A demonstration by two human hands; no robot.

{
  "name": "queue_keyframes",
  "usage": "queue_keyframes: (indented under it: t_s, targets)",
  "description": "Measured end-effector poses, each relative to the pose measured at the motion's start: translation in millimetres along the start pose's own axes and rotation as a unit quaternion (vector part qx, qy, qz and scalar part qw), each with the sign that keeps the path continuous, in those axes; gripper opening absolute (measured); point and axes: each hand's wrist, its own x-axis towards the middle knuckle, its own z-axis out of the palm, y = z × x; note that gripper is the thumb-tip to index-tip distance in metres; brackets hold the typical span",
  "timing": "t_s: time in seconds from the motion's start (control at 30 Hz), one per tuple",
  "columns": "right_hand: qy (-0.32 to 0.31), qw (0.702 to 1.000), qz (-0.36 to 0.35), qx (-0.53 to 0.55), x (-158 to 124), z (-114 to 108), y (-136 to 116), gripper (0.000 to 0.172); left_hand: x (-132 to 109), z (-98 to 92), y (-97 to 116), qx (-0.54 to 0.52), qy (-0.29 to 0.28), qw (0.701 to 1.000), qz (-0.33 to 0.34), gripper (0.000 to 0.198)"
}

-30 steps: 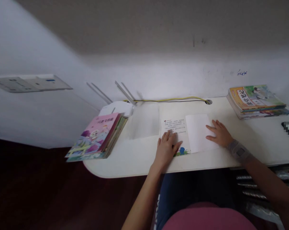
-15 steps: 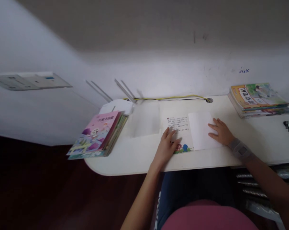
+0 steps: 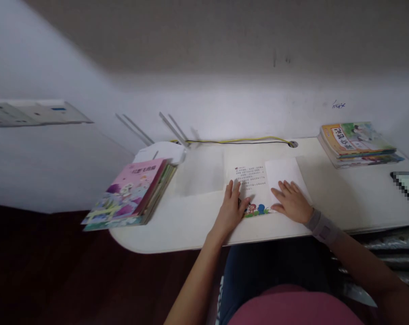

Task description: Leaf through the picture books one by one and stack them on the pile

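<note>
**Both hands flat on an open book at the desk's near edge**

The left hand point(image 3: 232, 206) lies palm down, fingers spread a little, on the printed left page of the open book point(image 3: 255, 180); it grips nothing. The right hand point(image 3: 291, 201) rests flat in the same way on the blank right page, fingers loosely apart, a grey wristband point(image 3: 321, 225) on its wrist. The book lies open and flat near the middle of the white desk point(image 3: 353, 198), close to the near edge, with a small coloured drawing at the foot of the left page.

Just left of the book a pale sheet point(image 3: 199, 178) lies on the desk. Further left, a pile of picture books point(image 3: 132, 194) with a pink cover on top juts over the desk's rounded left corner, and a white router point(image 3: 160, 151) with raised aerials sits behind it. A yellow cable point(image 3: 238, 141) runs along the far edge against the white wall to a cable hole point(image 3: 293, 144). A second stack of books point(image 3: 356, 142) sits at the far right, well apart from the hands.

Bare desk lies between the right hand and that stack. Dark floor shows to the left, below the desk.
</note>
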Motion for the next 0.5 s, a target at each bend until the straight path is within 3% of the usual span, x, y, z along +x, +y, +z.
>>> queue_keyframes:
  t_s: [0.2,0.5]
  targets:
    - [-0.023,0.999,0.023,0.016,0,6,-7,0.062,1,6.6,-8,0.027,0.037,0.998,0.031,0.066]
    - [-0.036,0.999,0.013,0.018,-3,7,6,0.064,1,3.8,-6,0.076,0.019,0.994,0.077,0.068]
